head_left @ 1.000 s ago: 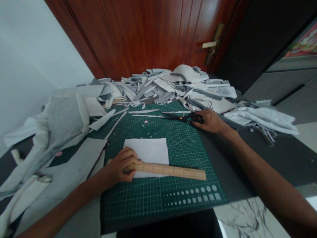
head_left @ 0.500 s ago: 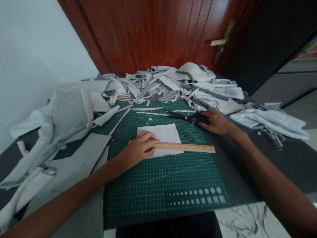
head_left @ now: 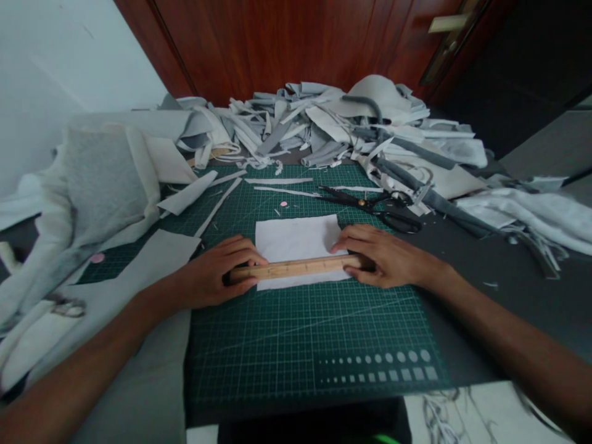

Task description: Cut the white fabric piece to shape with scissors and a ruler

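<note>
A wooden ruler [head_left: 296,268] lies across the near edge of a white fabric rectangle [head_left: 296,237] on the green cutting mat [head_left: 305,339]. My left hand [head_left: 215,277] grips the ruler's left end with curled fingers. My right hand [head_left: 377,254] holds its right end, fingers bent over the top. Black scissors [head_left: 374,206] lie on the mat beyond my right hand, untouched.
A big heap of grey and white fabric scraps [head_left: 333,129] fills the back of the dark table. Larger fabric pieces [head_left: 102,185] cover the left side. A wooden door [head_left: 287,43] stands behind. Thin strips [head_left: 277,181] lie on the mat's far part.
My right hand let go of the scissors and came down onto the ruler's right end. The ruler now sits level across the white fabric. The camera tilted downward.
</note>
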`<action>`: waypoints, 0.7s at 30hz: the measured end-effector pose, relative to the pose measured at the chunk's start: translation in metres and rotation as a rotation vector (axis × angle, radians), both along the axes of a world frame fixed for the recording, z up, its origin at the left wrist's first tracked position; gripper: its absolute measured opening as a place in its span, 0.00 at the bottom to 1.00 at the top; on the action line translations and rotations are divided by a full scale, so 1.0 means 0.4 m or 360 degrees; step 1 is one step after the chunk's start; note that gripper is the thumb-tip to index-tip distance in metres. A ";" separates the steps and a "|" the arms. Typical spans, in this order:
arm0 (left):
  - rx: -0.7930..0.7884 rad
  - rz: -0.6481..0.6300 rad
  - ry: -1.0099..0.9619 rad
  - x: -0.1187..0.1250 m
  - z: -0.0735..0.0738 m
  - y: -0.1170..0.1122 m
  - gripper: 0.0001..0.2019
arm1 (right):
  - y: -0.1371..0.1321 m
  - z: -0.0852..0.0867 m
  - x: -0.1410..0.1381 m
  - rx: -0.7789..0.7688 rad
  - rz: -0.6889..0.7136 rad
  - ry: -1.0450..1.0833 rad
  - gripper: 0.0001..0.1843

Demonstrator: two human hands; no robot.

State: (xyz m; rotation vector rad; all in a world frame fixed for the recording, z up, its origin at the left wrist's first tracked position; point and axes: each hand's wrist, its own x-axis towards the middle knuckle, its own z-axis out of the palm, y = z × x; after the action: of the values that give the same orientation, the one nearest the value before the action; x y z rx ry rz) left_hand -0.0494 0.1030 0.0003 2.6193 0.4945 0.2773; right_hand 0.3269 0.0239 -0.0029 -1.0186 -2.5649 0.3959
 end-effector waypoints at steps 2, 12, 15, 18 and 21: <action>-0.0041 -0.0027 0.0015 -0.001 0.006 -0.005 0.11 | -0.001 -0.010 0.003 -0.0005 0.0001 -0.0005 0.20; 0.0005 -0.0051 -0.0013 -0.008 -0.006 -0.011 0.16 | -0.014 0.000 0.001 -0.0044 0.0062 -0.0133 0.18; -0.0004 -0.0049 -0.0012 -0.008 -0.009 -0.012 0.16 | -0.016 0.002 -0.001 -0.0033 0.0074 -0.0140 0.18; -0.0009 -0.0041 0.0003 -0.006 -0.010 -0.013 0.16 | -0.017 0.002 0.000 -0.0030 0.0078 -0.0128 0.19; -0.0012 -0.0028 0.0013 -0.005 -0.010 -0.014 0.16 | -0.017 0.002 0.001 -0.0037 0.0076 -0.0131 0.20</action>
State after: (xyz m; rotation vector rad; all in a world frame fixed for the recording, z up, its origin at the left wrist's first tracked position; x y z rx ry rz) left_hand -0.0516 0.0972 -0.0037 2.6170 0.4739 0.2588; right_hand 0.3272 0.0170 -0.0019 -1.0031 -2.6677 0.4049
